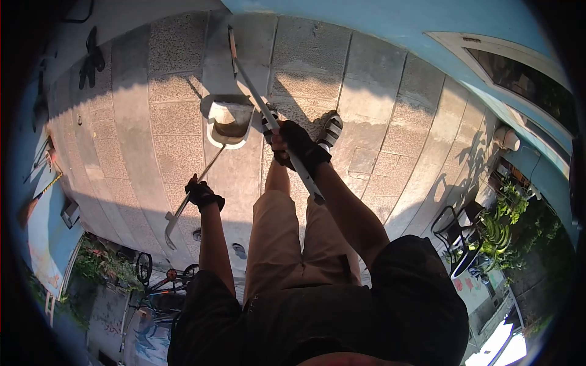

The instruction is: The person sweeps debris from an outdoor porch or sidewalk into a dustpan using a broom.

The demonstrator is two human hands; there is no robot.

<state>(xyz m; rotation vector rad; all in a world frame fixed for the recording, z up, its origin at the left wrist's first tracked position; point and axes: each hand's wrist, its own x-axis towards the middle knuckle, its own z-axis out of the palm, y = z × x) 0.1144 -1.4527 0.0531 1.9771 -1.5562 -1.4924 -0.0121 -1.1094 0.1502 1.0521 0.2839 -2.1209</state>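
My left hand (203, 194), in a black fingerless glove, is closed around the long handle (212, 162) of a dustpan. The dustpan (246, 117) rests on the paving in front of my feet, pale at the rim and darker inside. My right hand (300, 146), gloved the same way, grips the grey pole of a broom (249, 82) in front of my legs. That pole slants away from me past the dustpan's right side. The broom's far end, narrow with an orange-brown part, looks edge-on, so its bristles are hard to make out.
My sandalled foot (331, 129) stands right of the pole. A blue wall with a window (519, 79) runs along the right. Chairs (455, 229) and plants (497, 235) are at lower right. Bicycles (168, 280) stand at lower left. Dark gloves (91, 61) appear at upper left.
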